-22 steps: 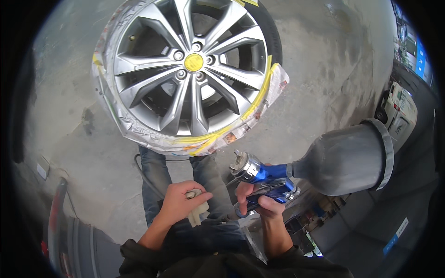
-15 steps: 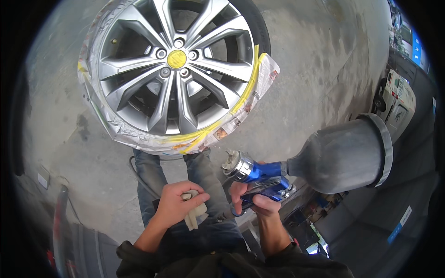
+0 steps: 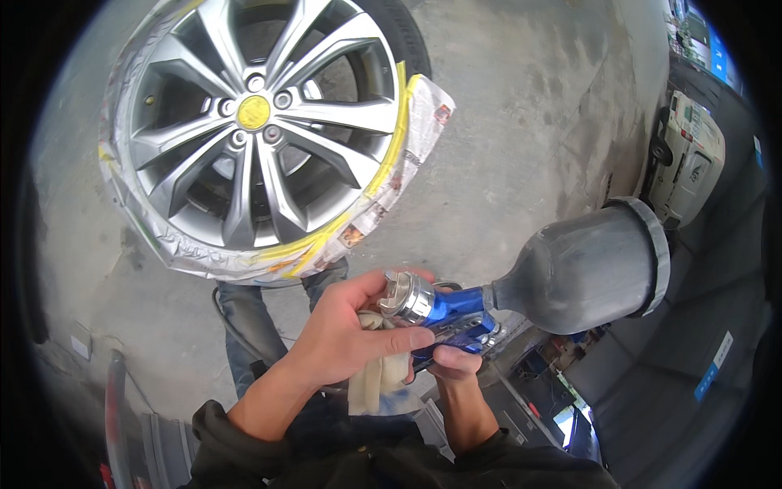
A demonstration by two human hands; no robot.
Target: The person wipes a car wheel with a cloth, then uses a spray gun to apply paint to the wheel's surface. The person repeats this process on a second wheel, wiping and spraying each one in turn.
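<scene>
My right hand is closed round the handle of a blue spray gun, with its silver nozzle toward the left. A dark grey paint cup is joined to the gun and tilts off to the right. My left hand grips a folded pale cloth with a blue stain and sits against the gun, its thumb over the gun body and its other fingers partly hidden behind the nozzle. Beyond my hands is a silver alloy wheel, its rim edged with yellow tape and masking paper.
A yellow disc covers the wheel's centre. Part of the black tyre shows at its far right. A dark hose runs beside my leg. A white van stands far right on the concrete floor. A red and grey post rises lower left.
My left hand has moved right with the cloth, from beside the spray gun onto it. The wheel now appears further left in the view.
</scene>
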